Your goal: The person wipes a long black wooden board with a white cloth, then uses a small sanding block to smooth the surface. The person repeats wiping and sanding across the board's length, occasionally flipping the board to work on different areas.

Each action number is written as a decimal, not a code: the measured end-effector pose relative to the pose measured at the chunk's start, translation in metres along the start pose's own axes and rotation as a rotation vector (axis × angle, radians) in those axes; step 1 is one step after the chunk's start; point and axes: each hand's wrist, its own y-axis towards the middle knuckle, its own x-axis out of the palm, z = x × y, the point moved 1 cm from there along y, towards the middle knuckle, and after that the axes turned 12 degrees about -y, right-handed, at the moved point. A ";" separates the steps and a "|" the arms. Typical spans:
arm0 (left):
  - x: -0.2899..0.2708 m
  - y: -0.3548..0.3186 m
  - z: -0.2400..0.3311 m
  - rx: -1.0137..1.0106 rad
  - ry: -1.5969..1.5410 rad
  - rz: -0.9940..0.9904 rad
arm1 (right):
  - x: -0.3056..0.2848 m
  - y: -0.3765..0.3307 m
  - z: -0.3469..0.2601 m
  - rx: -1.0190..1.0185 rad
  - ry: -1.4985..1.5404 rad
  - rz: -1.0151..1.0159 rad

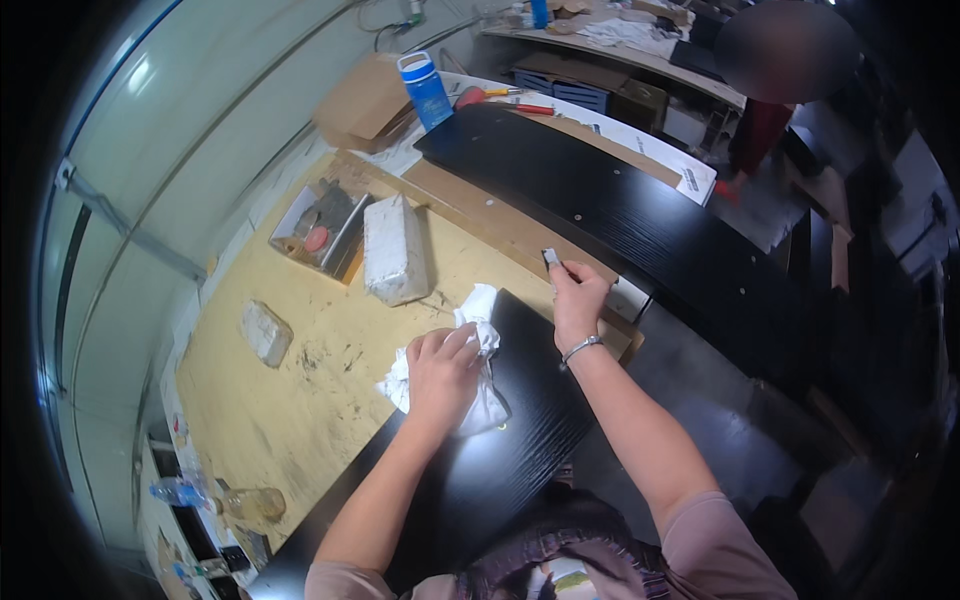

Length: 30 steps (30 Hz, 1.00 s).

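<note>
My left hand (442, 378) is closed on a crumpled white cloth (480, 408), pressing it down at the edge of a glossy black wood-grained board (530, 380). The board slants across the near side of the table and reaches toward my body. My right hand (578, 302), with a bracelet at its wrist, pinches a small pale piece with a dark edge (550, 257). That piece is too small to name. It is held over the strip of brown board, near a second long black board (620, 200) dotted with several light spots.
On the yellowish stained tabletop (330, 400) stand a white wrapped block (394, 250), a smaller whitish block (266, 333) and an open box of bits (320, 228). A blue bottle (427, 92) and a cardboard box (365, 105) stand farther back. Another person (765, 130) is at the upper right.
</note>
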 end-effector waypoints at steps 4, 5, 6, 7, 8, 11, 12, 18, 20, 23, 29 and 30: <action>0.018 0.046 -0.001 -0.020 0.005 0.024 | 0.005 -0.009 -0.003 -0.065 -0.035 -0.076; 0.021 0.050 -0.002 -0.008 0.002 0.021 | 0.004 -0.007 -0.001 -0.081 -0.037 -0.049; 0.023 0.051 -0.003 0.001 0.001 0.019 | 0.005 -0.006 0.000 -0.097 -0.039 -0.026; 0.028 0.054 -0.004 0.011 -0.007 0.020 | 0.004 0.000 0.003 -0.117 -0.047 0.000; 0.023 0.038 -0.007 -0.012 -0.003 -0.004 | 0.002 0.004 0.003 -0.091 -0.053 -0.008; -0.020 -0.047 -0.023 -0.088 -0.002 0.078 | -0.002 0.012 0.003 -0.025 -0.011 -0.045; -0.043 -0.076 -0.022 -0.156 0.016 0.066 | 0.001 0.010 0.003 -0.018 -0.019 -0.067; -0.020 -0.028 -0.009 -0.212 -0.103 0.199 | 0.006 0.006 0.006 -0.085 -0.027 -0.128; 0.001 -0.010 -0.009 -0.255 -0.014 0.225 | 0.001 0.010 0.002 -0.055 -0.024 -0.146; -0.025 -0.058 -0.019 -0.267 0.060 0.261 | -0.004 0.033 0.010 -0.073 -0.115 -0.166; -0.149 -0.298 -0.052 -0.536 0.219 0.352 | -0.009 0.061 0.027 -0.089 -0.135 -0.169; -0.168 -0.348 -0.058 -0.568 0.297 0.403 | -0.008 0.060 0.026 -0.105 -0.150 -0.153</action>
